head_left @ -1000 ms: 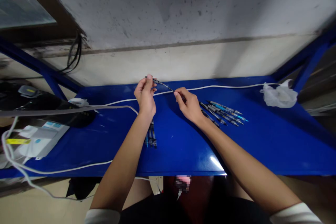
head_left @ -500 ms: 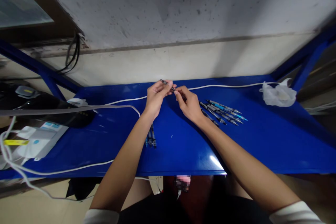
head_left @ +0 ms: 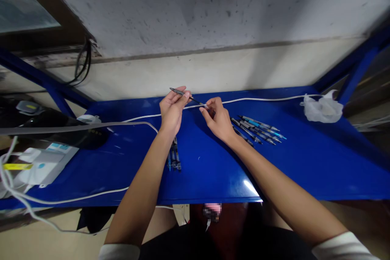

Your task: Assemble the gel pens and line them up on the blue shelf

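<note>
Lying across the back of the glossy blue shelf (head_left: 213, 174), a thin white cable (head_left: 262, 99) runs behind and under the hands and reaches a crumpled, translucent white plastic bag (head_left: 323, 108) at the right. Beside the right hand (head_left: 218, 120), a loose fan of slim pens (head_left: 257, 129), clear, black, grey and bright blue, rests on the shelf; the right wrist and forearm hide some of their ends. A smaller bunch of similar pens (head_left: 174, 158) lies near the left forearm, which covers its upper part. Farther left are a shiny black rounded object (head_left: 61, 128), a white plastic adapter (head_left: 45, 166) with a yellow strip (head_left: 18, 166), and a pale flat cord (head_left: 76, 127) that crosses in front of the black object. Black cables (head_left: 83, 65) hang by the window frame at the upper left.

The left hand (head_left: 171, 111) grips a slim dark-and-grey pen (head_left: 178, 91) between thumb and fingers, above the back of the shelf. It slants down to the right, with a pointed grey end at the upper left and a narrower dark length toward the right hand. The right hand is curled, thumb and fingertips close about that thin lower end; whether they grip it, I cannot tell.
</note>
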Tool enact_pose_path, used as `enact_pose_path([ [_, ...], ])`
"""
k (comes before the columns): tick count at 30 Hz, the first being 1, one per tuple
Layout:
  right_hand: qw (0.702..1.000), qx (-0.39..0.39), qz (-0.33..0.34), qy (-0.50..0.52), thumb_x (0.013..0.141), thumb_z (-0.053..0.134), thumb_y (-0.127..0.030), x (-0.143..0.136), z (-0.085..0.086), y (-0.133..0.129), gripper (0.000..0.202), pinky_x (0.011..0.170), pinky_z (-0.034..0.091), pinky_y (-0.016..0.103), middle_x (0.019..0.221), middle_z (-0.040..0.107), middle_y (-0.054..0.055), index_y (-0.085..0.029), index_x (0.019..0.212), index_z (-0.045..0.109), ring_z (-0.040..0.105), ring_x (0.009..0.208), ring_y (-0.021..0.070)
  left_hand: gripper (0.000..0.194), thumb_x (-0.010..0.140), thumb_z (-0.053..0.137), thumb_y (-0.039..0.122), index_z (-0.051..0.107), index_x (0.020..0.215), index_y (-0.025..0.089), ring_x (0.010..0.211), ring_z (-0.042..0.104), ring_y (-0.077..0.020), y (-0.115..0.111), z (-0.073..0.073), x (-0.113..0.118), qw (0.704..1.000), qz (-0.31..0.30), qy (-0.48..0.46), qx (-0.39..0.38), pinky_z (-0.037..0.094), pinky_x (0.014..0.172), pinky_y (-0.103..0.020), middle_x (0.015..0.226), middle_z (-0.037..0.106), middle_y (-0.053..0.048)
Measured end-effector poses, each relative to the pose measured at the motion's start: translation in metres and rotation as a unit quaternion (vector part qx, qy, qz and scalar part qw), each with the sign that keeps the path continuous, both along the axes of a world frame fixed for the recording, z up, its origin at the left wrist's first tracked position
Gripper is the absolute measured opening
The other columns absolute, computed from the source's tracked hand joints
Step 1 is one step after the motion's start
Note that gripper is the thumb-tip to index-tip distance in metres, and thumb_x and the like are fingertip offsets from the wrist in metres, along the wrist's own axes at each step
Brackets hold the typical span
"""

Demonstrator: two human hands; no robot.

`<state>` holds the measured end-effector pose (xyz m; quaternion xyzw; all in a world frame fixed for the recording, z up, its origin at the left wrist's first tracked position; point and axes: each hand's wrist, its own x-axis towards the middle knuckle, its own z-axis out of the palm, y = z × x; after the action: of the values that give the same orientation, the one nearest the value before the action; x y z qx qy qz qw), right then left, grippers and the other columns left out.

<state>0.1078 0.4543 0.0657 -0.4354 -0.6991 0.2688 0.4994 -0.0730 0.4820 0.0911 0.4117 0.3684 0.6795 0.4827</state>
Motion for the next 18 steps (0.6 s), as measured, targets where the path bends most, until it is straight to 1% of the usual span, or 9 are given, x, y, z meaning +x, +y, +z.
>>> enact_pose_path([
  [6,1.000,-0.003,-0.004,0.000,0.108,0.063,-0.041,0.000,0.000,0.000,0.021,0.067,0.041,0.033,0.084,0.062,-0.002,-0.028,0.108,0.046,0.057,0.067,0.0176,0.031,0.082,0.094,0.021,0.082,0.110,0.020,0.094,0.078,-0.0188,0.000,-0.001,0.001,1.000,-0.001,-0.008,0.005,0.061,0.099,-0.038,0.101,0.082,-0.007],
  [10,1.000,-0.009,-0.004,0.006,0.108,0.062,-0.042,0.000,0.001,0.000,0.022,0.066,0.040,0.033,0.083,0.061,-0.002,-0.028,0.106,0.045,0.056,0.066,0.0173,0.032,0.082,0.094,0.022,0.081,0.112,0.020,0.095,0.079,-0.0195,-0.002,0.001,0.003,1.000,-0.011,0.013,0.009,0.061,0.099,-0.038,0.102,0.082,-0.007],
  [14,1.000,-0.004,-0.003,0.012,0.107,0.063,-0.041,-0.001,0.002,-0.001,0.024,0.064,0.039,0.032,0.079,0.058,-0.004,-0.028,0.104,0.044,0.054,0.063,0.0166,0.035,0.080,0.096,0.024,0.082,0.112,0.020,0.098,0.079,-0.0215,-0.007,0.003,0.008,0.997,-0.050,0.052,0.001,0.062,0.098,-0.039,0.104,0.082,-0.008],
  [18,1.000,0.003,0.007,0.014,0.104,0.063,-0.036,-0.002,0.002,0.000,0.023,0.062,0.039,0.032,0.078,0.055,-0.004,-0.028,0.101,0.042,0.052,0.061,0.0157,0.033,0.079,0.096,0.029,0.084,0.108,0.021,0.098,0.079,-0.0233,-0.013,0.005,0.015,0.989,-0.093,0.118,-0.010,0.062,0.098,-0.041,0.102,0.083,-0.008],
])
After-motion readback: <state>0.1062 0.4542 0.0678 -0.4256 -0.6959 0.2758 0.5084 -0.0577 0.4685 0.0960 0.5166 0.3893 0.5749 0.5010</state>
